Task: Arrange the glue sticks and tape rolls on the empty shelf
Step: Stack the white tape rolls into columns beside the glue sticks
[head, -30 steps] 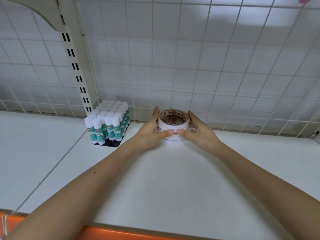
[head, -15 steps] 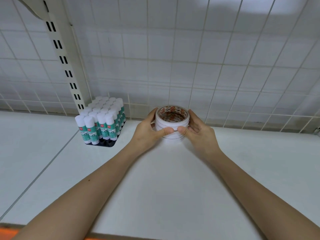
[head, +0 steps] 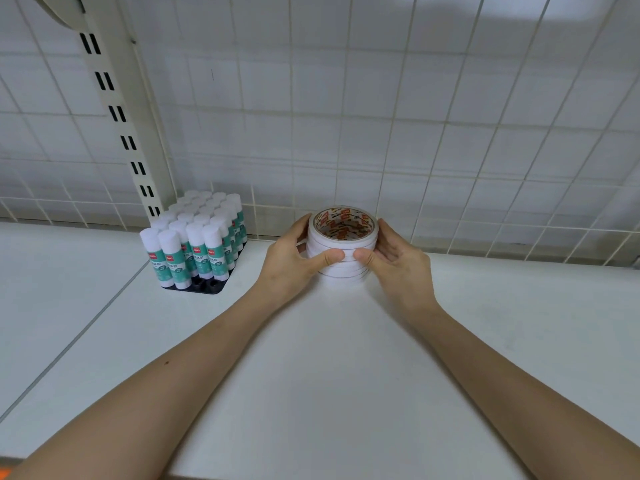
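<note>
A stack of several white tape rolls (head: 343,271) with red-printed cores stands on the white shelf (head: 346,358) near the back grid. My left hand (head: 294,263) grips the stack's left side, thumb on its front. My right hand (head: 394,263) grips the right side the same way. To the left, a block of several glue sticks (head: 195,244), white caps and teal labels, stands upright in a black tray by the back left.
A white wire grid panel (head: 381,133) closes the back of the shelf. A slotted cream upright (head: 121,126) rises behind the glue sticks. A seam (head: 79,337) in the shelf runs diagonally at left.
Both hands keep hold of the tape stack in about the same spot on the shelf. The view has shifted a little, and the orange front edge has nearly dropped out of sight.
</note>
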A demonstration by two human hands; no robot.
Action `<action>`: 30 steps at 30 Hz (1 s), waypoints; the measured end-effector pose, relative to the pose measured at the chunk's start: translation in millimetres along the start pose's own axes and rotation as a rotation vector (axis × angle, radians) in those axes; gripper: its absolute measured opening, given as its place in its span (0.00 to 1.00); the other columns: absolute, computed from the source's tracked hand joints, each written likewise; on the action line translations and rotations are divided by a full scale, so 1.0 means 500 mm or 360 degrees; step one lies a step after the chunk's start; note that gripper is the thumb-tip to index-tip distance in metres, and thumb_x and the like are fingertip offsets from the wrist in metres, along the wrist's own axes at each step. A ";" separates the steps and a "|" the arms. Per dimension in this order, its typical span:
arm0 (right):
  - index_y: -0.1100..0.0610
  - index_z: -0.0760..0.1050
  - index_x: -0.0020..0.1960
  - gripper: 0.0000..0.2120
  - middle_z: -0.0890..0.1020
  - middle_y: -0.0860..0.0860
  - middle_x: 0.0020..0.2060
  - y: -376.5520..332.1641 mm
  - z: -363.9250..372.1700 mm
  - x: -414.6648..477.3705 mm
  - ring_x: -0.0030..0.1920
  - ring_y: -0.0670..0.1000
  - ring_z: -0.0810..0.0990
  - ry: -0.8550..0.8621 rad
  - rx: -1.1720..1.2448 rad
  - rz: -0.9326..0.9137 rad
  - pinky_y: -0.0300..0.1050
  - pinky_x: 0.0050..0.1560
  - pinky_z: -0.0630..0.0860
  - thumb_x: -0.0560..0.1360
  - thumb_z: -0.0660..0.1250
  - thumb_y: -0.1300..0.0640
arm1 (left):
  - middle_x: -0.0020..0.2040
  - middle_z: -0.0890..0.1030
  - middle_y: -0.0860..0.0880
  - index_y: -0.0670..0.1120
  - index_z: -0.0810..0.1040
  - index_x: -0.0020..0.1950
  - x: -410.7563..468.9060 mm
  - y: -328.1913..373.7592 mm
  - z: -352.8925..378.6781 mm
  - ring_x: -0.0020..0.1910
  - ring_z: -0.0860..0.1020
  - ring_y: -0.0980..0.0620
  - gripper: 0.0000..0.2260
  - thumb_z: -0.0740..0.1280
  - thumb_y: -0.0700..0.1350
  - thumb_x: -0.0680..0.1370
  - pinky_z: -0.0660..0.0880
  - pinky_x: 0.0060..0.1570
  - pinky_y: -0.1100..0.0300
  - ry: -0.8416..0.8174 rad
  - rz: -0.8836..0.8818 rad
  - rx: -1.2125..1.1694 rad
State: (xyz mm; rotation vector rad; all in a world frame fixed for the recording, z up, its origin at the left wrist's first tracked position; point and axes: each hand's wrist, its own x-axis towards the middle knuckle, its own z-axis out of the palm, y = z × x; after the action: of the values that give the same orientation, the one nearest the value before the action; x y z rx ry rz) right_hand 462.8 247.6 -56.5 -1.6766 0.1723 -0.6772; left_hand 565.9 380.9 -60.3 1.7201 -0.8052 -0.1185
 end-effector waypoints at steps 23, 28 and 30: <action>0.54 0.65 0.70 0.24 0.78 0.40 0.52 0.001 -0.005 -0.014 0.50 0.31 0.74 -0.0063 -0.0444 -0.0074 0.18 0.49 0.66 0.75 0.65 0.57 | 0.54 0.77 0.61 0.55 0.69 0.65 -0.014 0.023 -0.006 0.52 0.76 0.62 0.25 0.68 0.58 0.71 0.73 0.52 0.70 -0.0051 0.0024 0.0242; 0.56 0.62 0.71 0.26 0.79 0.49 0.58 0.006 -0.003 -0.008 0.58 0.42 0.76 -0.0045 -0.0601 -0.0070 0.24 0.54 0.68 0.75 0.64 0.55 | 0.55 0.78 0.60 0.54 0.70 0.63 -0.011 0.014 -0.003 0.56 0.76 0.58 0.27 0.68 0.60 0.66 0.74 0.56 0.62 -0.0029 -0.0010 0.0167; 0.56 0.63 0.71 0.25 0.80 0.51 0.57 0.006 -0.002 -0.007 0.58 0.45 0.77 -0.0030 -0.0654 -0.0081 0.26 0.53 0.68 0.75 0.63 0.55 | 0.55 0.78 0.60 0.53 0.71 0.63 -0.011 0.011 -0.002 0.57 0.76 0.58 0.29 0.69 0.62 0.64 0.72 0.57 0.63 -0.0022 -0.0009 0.0136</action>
State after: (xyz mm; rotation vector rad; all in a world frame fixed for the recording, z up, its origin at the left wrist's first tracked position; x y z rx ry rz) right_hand 460.1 247.8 -60.2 -2.0852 0.2702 -0.6961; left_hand 560.0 384.3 -56.9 1.8036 -0.8258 -0.1008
